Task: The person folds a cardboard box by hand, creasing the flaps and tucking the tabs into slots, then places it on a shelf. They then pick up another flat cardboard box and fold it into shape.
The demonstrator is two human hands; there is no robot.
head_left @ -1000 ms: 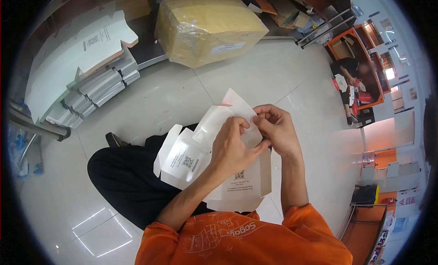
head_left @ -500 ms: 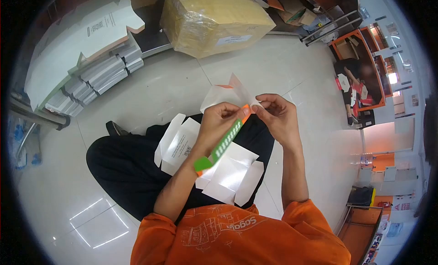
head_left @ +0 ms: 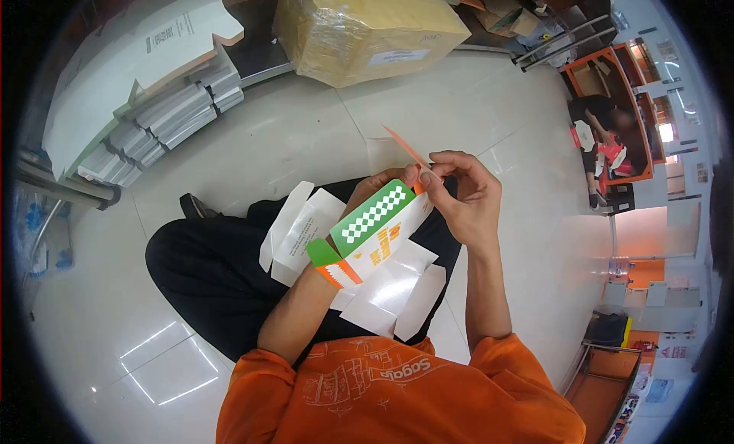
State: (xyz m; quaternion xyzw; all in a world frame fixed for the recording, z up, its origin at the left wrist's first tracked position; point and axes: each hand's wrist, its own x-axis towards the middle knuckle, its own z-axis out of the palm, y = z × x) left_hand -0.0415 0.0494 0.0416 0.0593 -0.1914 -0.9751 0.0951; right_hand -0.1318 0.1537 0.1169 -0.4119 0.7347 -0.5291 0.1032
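Note:
Between both hands is a small carton (head_left: 378, 230) with a green side, white diamond pattern and orange end, its far flap standing up. My left hand (head_left: 382, 183) grips its far end from behind, the fingers partly hidden by the carton. My right hand (head_left: 468, 196) pinches the carton's far edge by the upright flap. An unfolded white carton (head_left: 394, 289) lies on my lap below, and a printed white panel (head_left: 310, 230) shows at its left.
Stacked flat cartons (head_left: 180, 119) are at the upper left. A large wrapped box (head_left: 367, 35) stands at the top. Another person (head_left: 600, 123) sits by an orange shelf (head_left: 646, 138) at the right. A metal rack leg (head_left: 69, 188) is at the left.
The held carton has turned so its green side and printed white face show more. Its far flap is now seen nearly edge-on. My left hand has moved further behind the carton.

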